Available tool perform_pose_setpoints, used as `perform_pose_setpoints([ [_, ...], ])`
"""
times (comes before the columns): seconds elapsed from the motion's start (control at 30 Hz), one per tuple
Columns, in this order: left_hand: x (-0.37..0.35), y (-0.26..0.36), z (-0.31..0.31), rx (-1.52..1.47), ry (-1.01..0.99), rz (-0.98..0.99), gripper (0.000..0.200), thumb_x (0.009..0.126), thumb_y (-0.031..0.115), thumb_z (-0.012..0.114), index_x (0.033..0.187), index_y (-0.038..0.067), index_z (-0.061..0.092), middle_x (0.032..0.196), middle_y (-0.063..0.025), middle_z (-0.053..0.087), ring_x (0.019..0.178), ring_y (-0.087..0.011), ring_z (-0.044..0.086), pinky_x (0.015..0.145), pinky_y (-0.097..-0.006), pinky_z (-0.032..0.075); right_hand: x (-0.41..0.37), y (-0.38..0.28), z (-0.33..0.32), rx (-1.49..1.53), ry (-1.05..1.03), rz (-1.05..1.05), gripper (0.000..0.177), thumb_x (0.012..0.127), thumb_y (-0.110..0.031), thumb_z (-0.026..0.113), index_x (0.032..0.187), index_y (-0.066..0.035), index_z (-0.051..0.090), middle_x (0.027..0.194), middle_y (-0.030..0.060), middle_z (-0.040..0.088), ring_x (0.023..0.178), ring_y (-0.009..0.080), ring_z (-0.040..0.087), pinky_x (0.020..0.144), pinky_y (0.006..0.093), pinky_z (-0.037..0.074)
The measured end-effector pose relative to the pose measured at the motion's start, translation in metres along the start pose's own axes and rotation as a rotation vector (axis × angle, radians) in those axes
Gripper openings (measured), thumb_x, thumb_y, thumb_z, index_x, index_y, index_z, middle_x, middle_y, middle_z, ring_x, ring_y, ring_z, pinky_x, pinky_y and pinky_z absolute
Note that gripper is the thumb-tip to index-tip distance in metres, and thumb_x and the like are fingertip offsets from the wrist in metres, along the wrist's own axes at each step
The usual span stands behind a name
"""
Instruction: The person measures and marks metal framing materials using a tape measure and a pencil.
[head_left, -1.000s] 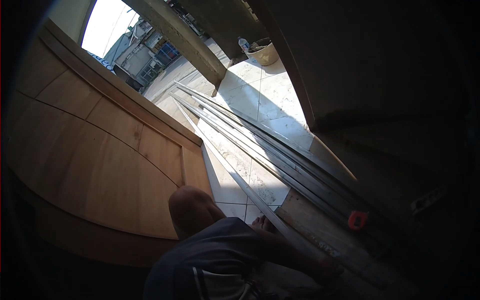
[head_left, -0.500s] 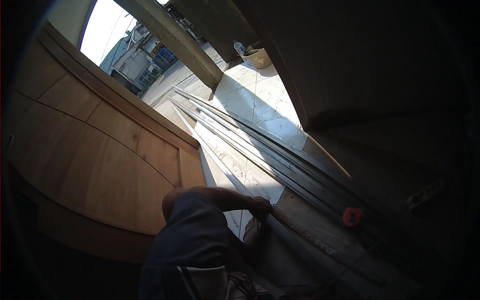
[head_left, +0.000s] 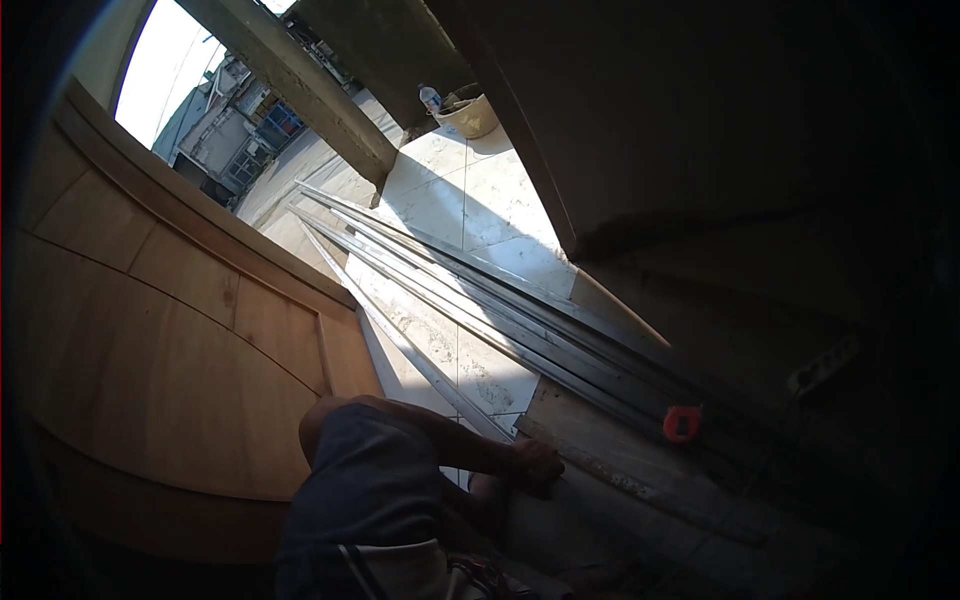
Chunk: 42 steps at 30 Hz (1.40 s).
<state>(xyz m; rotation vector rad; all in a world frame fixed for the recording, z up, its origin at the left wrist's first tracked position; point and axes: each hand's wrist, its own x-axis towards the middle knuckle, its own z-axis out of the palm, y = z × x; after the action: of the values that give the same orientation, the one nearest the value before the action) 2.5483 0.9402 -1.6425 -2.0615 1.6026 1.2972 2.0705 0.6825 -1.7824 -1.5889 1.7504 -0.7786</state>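
My left hand point(head_left: 537, 464) is closed around a long, thin metal bar point(head_left: 432, 372) low in the view. Beyond the hand, the bar's near end fades into shadow. Several more long metal bars point(head_left: 470, 325) lie side by side on the pale floor tiles, running from the doorway to the dark area at the lower right. A red tape measure point(head_left: 682, 424) rests by their near part. Part of a bare foot point(head_left: 487, 492) shows dimly below my forearm. My right hand cannot be seen.
A panelled wooden door point(head_left: 170, 330) fills the left side. A concrete post point(head_left: 300, 90) stands at the doorway. Behind it are a bucket point(head_left: 474, 118) and a plastic bottle point(head_left: 430, 98). A pale slotted piece point(head_left: 823, 367) lies in shadow at the right.
The view has shifted, so the surroundings appear further left. My left hand sits slightly lower and further right, still around the bar.
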Motion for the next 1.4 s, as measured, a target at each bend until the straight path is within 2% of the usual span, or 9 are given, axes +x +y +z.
perform_pose_setpoints([
  [0.13, -0.005, 0.021, -0.007, -0.034, 0.006, 0.071, 0.054, 0.081, 0.054, 0.071, 0.103, 0.005, 0.069, 0.095, -0.0202, 0.071, 0.090, -0.0380, 0.070, 0.079, -0.0486, 0.057, -0.008, -0.015, 0.005, -0.026, -0.013, -0.061, 0.077, 0.077, -0.024, 0.079, 0.145, -0.007, 0.047, 0.141, 0.0240, 0.049, 0.135, 0.0387, 0.043, 0.114, 0.0532, 0.032],
  [0.2, -0.006, 0.030, -0.002, -0.039, -0.016, 0.058, 0.052, 0.080, 0.054, 0.071, 0.104, 0.008, 0.072, 0.102, -0.0186, 0.070, 0.096, -0.0352, 0.069, 0.085, -0.0459, 0.055, -0.011, -0.020, 0.004, -0.052, -0.031, -0.095, 0.077, 0.077, -0.024, 0.079, 0.145, -0.007, 0.047, 0.141, 0.0240, 0.049, 0.135, 0.0388, 0.044, 0.113, 0.0532, 0.032],
  [0.5, -0.008, 0.022, -0.014, 0.030, -0.085, -0.008, 0.054, 0.082, 0.056, 0.070, 0.108, 0.008, 0.072, 0.106, -0.0173, 0.070, 0.101, -0.0346, 0.068, 0.087, -0.0448, 0.055, -0.009, -0.022, 0.013, -0.109, -0.052, -0.190, 0.076, 0.078, -0.022, 0.078, 0.145, -0.006, 0.047, 0.140, 0.0240, 0.050, 0.133, 0.0391, 0.045, 0.113, 0.0531, 0.033],
  [0.63, 0.002, 0.034, -0.018, 0.048, -0.042, -0.011, 0.055, 0.081, 0.056, 0.071, 0.108, 0.008, 0.072, 0.106, -0.0164, 0.070, 0.101, -0.0347, 0.068, 0.087, -0.0449, 0.055, -0.012, -0.024, 0.015, -0.132, -0.055, -0.218, 0.076, 0.078, -0.022, 0.078, 0.145, -0.006, 0.047, 0.139, 0.0239, 0.051, 0.132, 0.0392, 0.046, 0.112, 0.0531, 0.033],
  [0.87, 0.026, 0.055, -0.007, 0.073, -0.008, 0.137, 0.055, 0.081, 0.055, 0.071, 0.107, 0.007, 0.072, 0.105, -0.0177, 0.070, 0.101, -0.0330, 0.069, 0.087, -0.0457, 0.055, -0.016, -0.025, 0.023, -0.157, -0.052, -0.259, 0.075, 0.078, -0.021, 0.077, 0.145, -0.006, 0.047, 0.138, 0.0239, 0.051, 0.131, 0.0395, 0.047, 0.112, 0.0530, 0.034],
  [1.07, 0.037, 0.062, -0.008, 0.069, 0.026, 0.126, 0.058, 0.079, 0.057, 0.073, 0.106, 0.006, 0.073, 0.105, -0.0161, 0.070, 0.100, -0.0329, 0.069, 0.086, -0.0446, 0.056, -0.019, -0.025, 0.026, -0.186, -0.046, -0.292, 0.075, 0.078, -0.020, 0.077, 0.145, -0.005, 0.047, 0.137, 0.0239, 0.052, 0.130, 0.0397, 0.048, 0.111, 0.0529, 0.035],
  [1.17, 0.042, 0.066, -0.015, 0.039, 0.053, 0.165, 0.059, 0.077, 0.058, 0.073, 0.103, 0.005, 0.071, 0.104, -0.0186, 0.069, 0.100, -0.0345, 0.067, 0.086, -0.0458, 0.054, -0.021, -0.024, 0.026, -0.199, -0.045, -0.308, 0.074, 0.079, -0.020, 0.077, 0.145, -0.005, 0.047, 0.137, 0.0238, 0.053, 0.129, 0.0398, 0.049, 0.111, 0.0529, 0.035],
  [1.27, 0.051, 0.074, -0.021, 0.001, 0.014, 0.124, 0.061, 0.075, 0.059, 0.075, 0.103, 0.006, 0.071, 0.104, -0.0190, 0.070, 0.100, -0.0358, 0.068, 0.086, -0.0460, 0.054, -0.023, -0.024, 0.026, -0.220, -0.036, -0.327, 0.074, 0.079, -0.019, 0.077, 0.145, -0.005, 0.047, 0.136, 0.0238, 0.053, 0.129, 0.0399, 0.049, 0.111, 0.0529, 0.035],
  [1.4, 0.071, 0.089, -0.023, -0.004, 0.082, 0.090, 0.057, 0.071, 0.056, 0.079, 0.100, 0.007, 0.074, 0.104, -0.0171, 0.072, 0.099, -0.0341, 0.070, 0.086, -0.0444, 0.056, -0.024, -0.020, 0.025, -0.244, -0.035, -0.364, 0.074, 0.079, -0.019, 0.076, 0.145, -0.005, 0.047, 0.136, 0.0238, 0.054, 0.128, 0.0401, 0.050, 0.111, 0.0528, 0.035],
])
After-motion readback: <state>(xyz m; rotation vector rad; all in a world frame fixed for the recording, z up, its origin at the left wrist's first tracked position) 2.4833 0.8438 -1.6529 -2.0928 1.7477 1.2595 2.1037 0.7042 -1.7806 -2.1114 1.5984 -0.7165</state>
